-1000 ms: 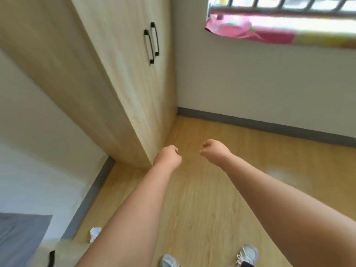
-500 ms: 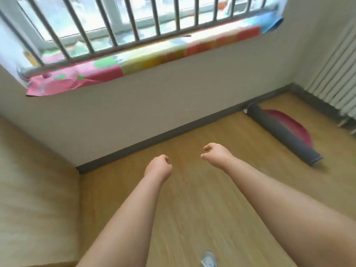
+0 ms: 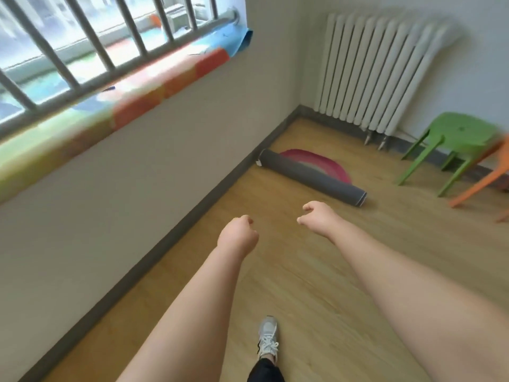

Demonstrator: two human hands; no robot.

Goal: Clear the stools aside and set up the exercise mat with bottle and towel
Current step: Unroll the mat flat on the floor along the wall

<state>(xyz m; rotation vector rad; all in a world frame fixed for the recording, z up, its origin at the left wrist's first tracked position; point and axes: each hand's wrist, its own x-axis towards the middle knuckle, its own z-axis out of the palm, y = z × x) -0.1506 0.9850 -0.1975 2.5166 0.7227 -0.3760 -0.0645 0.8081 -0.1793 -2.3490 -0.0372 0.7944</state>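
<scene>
A rolled dark grey exercise mat lies on the wooden floor near the wall's baseboard, ahead and to the right. A green plastic stool stands by the right wall, and an orange stool sits beside it, cut off by the frame edge. My left hand is held out in a loose fist, holding nothing. My right hand is stretched forward with its fingers curled in, also holding nothing. Both hands are well short of the mat. No bottle or towel is in view.
A pink round rug lies flat behind the mat. A white radiator hangs on the far right wall. A barred window with a colourful cloth on its sill runs along the left wall. My shoe is on the floor below.
The view has swung right, from the wardrobe past the window to the corner. The mat has come closer, and the radiator and both stools have entered the frame. Both hands stay curled.
</scene>
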